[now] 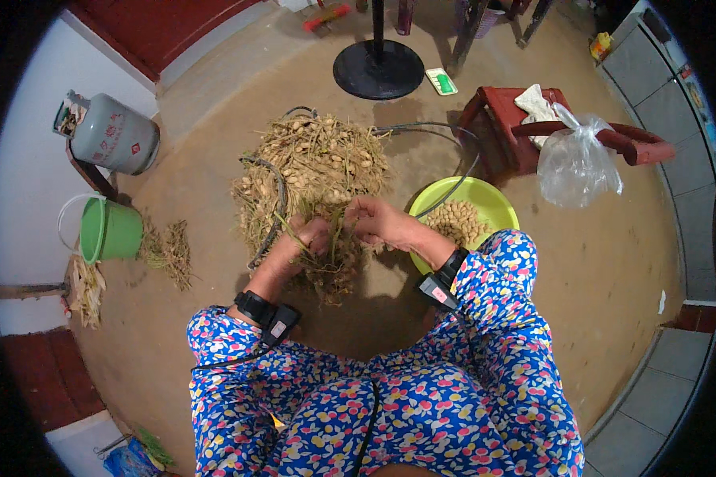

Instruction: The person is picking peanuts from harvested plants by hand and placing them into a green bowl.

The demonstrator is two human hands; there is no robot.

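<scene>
A bunch of peanut plants (334, 262) with dry roots hangs between my two hands, just in front of a large heap of harvested peanut plants (322, 158). My left hand (313, 234) is closed around the stems. Curled fingers of my right hand (375, 223) pinch at the bunch from the other side; what exactly lies between the fingertips is hidden. Close by my right wrist, a yellow-green plastic basin (492, 200) on the floor holds a pile of loose peanuts in their shells (456, 223). My right forearm covers part of its near rim.
A black cable (277, 179) loops over the heap and across the basin. Left stand a green bucket (116, 229) and a gas cylinder (116, 134), with stripped stalks (176, 253) nearby. A red wooden stool (501, 143) carries a plastic bag (579, 164). Behind the heap is a round black stand base (379, 71).
</scene>
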